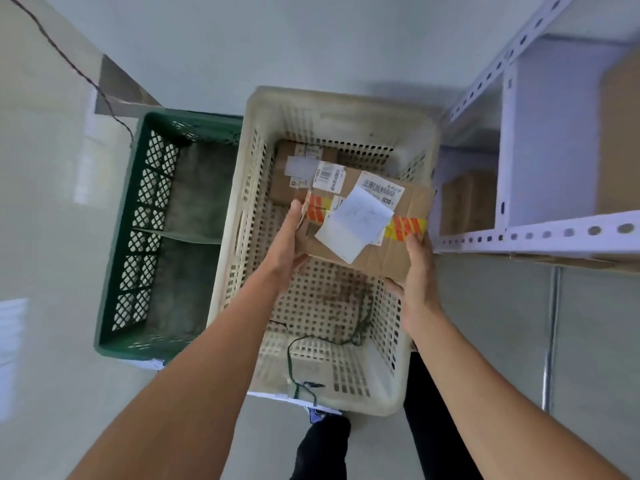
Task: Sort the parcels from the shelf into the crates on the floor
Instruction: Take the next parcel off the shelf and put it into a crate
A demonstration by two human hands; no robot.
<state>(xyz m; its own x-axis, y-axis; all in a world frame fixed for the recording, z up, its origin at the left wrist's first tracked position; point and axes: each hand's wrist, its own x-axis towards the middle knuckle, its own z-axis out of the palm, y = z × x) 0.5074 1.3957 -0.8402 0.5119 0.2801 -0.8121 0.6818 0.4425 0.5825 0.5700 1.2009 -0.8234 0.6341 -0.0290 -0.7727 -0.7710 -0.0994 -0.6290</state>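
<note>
Cable (69,60) trails down at your far left toward the green crate (149,202), which sits on the floor right against the cream crate (242,209). Inside the cream crate a labelled parcel (298,168) lies flat by the far wall, and a green cord (290,355) loops over the near wall. Your left hand (287,237) clasps the left edge of the held parcel (391,258), thumb up along the side, fingers underneath and out of sight. The held parcel hangs tilted over the cream crate's right half, bearing a barcode label, a white slip and red-and-yellow tape. Your right hand (420,271) grips its near right corner, thumb on top. Further right stands the white shelf (554,233), with one brown box (464,202) low down and another (620,133) at the frame's edge.
</note>
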